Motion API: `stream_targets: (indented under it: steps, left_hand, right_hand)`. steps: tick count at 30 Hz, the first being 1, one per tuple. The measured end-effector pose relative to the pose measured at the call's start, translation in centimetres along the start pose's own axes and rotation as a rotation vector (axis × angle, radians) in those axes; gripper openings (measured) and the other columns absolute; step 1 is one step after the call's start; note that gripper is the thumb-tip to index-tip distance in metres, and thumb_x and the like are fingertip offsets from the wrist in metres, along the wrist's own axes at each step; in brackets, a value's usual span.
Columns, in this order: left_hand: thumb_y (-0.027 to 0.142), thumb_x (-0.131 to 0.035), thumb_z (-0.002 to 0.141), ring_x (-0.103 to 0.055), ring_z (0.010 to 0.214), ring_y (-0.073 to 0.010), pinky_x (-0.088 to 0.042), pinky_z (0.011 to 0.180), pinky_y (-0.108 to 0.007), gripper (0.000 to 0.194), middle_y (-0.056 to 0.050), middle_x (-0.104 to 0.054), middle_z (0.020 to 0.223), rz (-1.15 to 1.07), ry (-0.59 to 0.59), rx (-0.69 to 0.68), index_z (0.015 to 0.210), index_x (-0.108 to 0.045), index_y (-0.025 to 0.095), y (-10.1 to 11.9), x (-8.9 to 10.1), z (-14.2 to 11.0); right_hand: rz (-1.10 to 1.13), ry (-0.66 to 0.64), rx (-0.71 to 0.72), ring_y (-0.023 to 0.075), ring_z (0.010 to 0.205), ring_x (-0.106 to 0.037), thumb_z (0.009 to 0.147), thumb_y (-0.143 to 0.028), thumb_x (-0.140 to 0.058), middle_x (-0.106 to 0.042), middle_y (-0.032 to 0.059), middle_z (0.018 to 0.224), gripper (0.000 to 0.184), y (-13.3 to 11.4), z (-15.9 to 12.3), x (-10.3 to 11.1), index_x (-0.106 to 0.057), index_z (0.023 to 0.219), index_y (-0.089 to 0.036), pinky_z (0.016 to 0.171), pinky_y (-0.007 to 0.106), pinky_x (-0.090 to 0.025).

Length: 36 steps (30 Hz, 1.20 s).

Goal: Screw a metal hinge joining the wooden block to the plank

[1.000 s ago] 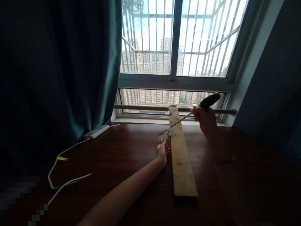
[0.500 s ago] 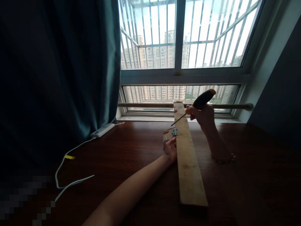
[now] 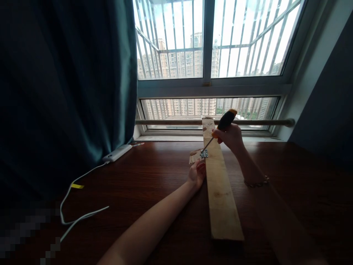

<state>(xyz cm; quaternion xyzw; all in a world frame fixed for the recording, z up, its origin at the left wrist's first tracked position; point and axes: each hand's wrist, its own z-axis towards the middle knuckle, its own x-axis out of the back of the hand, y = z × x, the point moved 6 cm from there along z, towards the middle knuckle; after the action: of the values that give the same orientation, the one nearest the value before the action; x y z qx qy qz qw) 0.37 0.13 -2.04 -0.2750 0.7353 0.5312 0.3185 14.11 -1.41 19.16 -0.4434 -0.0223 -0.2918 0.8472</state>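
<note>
My right hand (image 3: pixel 231 137) is closed round a screwdriver (image 3: pixel 226 119) with a black and yellow handle. The screwdriver slants down to the left, its tip at a metal hinge (image 3: pixel 204 153). That hinge lies across the joint between a long wooden plank (image 3: pixel 220 191) and a small wooden block (image 3: pixel 194 156) on its left side. My left hand (image 3: pixel 196 174) grips the small block from the near side, close against the plank's left edge; some of its fingers are hidden. Whether the tip sits in a screw is too small to tell.
The plank lies lengthwise on a dark red-brown wooden table (image 3: pixel 154 165), its far end towards the barred window. At the left are a white power strip (image 3: pixel 118 153), its white cable (image 3: pixel 64 206), a yellow tag (image 3: pixel 77 186) and a dark blue curtain (image 3: pixel 110 73).
My right hand has moved left and slightly down, bringing the screwdriver tip from above the block onto the hinge, with the handle now steeper. My left hand stays at the block.
</note>
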Motion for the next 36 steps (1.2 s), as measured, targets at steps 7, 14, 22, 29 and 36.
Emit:
stream_targets:
  steps: [7, 14, 22, 29, 36]
  left_hand:
    - [0.020, -0.067, 0.066, -0.061, 0.057, -0.0114, -0.046, 0.054, -0.022, 0.011, -0.002, -0.065, 0.064, 0.003, 0.052, -0.091, 0.070, -0.059, 0.013, 1.1, 0.6, 0.8]
    - [0.014, -0.067, 0.063, -0.062, 0.059, -0.0132, -0.046, 0.055, -0.022, 0.011, -0.004, -0.067, 0.064, 0.030, 0.047, -0.161, 0.072, -0.061, 0.012, 1.7, 0.7, 1.3]
    - [0.012, -0.065, 0.065, -0.064, 0.061, -0.0145, -0.049, 0.061, -0.025, 0.007, -0.005, -0.068, 0.064, 0.006, 0.016, -0.167, 0.069, -0.060, 0.012, 1.7, 0.5, 1.5]
    - [0.012, -0.067, 0.063, -0.064, 0.061, -0.0140, -0.049, 0.061, -0.024, 0.009, -0.005, -0.068, 0.065, 0.015, 0.019, -0.184, 0.069, -0.060, 0.012, 2.0, 0.4, 1.5]
    - [0.011, -0.068, 0.062, -0.064, 0.061, -0.0138, -0.049, 0.061, -0.024, 0.010, -0.005, -0.067, 0.063, 0.033, 0.034, -0.209, 0.067, -0.060, 0.011, 2.4, 0.3, 1.2]
  right_hand:
    - [0.140, -0.010, -0.079, 0.0158, 0.036, -0.057, 0.058, -0.043, -0.068, -0.058, 0.0002, 0.042, 0.030, 3.3, 1.0, -1.3, -0.057, 0.055, -0.015, 0.037, 0.023, -0.047]
    - [0.138, -0.023, -0.065, 0.0154, 0.035, -0.057, 0.058, -0.041, -0.068, -0.060, 0.0011, 0.044, 0.028, 3.4, 1.0, -1.1, -0.058, 0.056, -0.015, 0.036, 0.023, -0.046]
    - [0.005, -0.048, -0.022, 0.0157, 0.037, -0.059, 0.061, -0.039, -0.065, -0.055, -0.0010, 0.037, 0.026, 1.9, 0.5, -1.0, -0.059, 0.056, -0.015, 0.040, 0.021, -0.045]
    - [-0.022, -0.006, -0.043, 0.0163, 0.038, -0.059, 0.060, -0.040, -0.065, -0.056, -0.0016, 0.038, 0.025, 1.6, 0.3, -0.6, -0.058, 0.057, -0.016, 0.043, 0.022, -0.046]
    - [-0.078, 0.029, 0.056, 0.0174, 0.048, -0.060, 0.058, -0.040, -0.066, -0.059, -0.0002, 0.046, 0.026, 1.1, 0.4, -0.5, -0.058, 0.057, -0.016, 0.049, 0.025, -0.046]
